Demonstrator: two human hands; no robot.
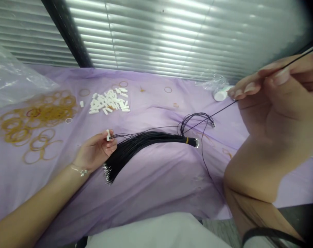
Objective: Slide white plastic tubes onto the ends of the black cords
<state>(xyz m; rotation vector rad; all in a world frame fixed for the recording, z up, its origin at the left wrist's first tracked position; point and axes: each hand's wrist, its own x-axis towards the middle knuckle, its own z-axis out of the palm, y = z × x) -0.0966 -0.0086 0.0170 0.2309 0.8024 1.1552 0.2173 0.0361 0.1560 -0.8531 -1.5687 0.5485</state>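
Between the thumb and fingers of my left hand (97,148) is a small white connector housing (108,135), with several thin black wires running out of it to the right. My right hand (272,100), raised close to the camera, pinches a single black wire (215,112) that stretches down toward the table. Beneath the hands lies a thick bundle of black wires (143,140), bound near its right end by a yellow rubber band (187,140). Shiny metal terminals (107,174) show at its ends. A loop of loose wires (195,117) curls above the band.
A pile of white connector housings (110,101) lies behind my left hand. Farther left are many yellow rubber bands (42,113) and a clear plastic bag (14,79). A white round container (220,95) stands at the back right. Purple sheeting (156,186) covers the table; blinds (151,34) rise behind.
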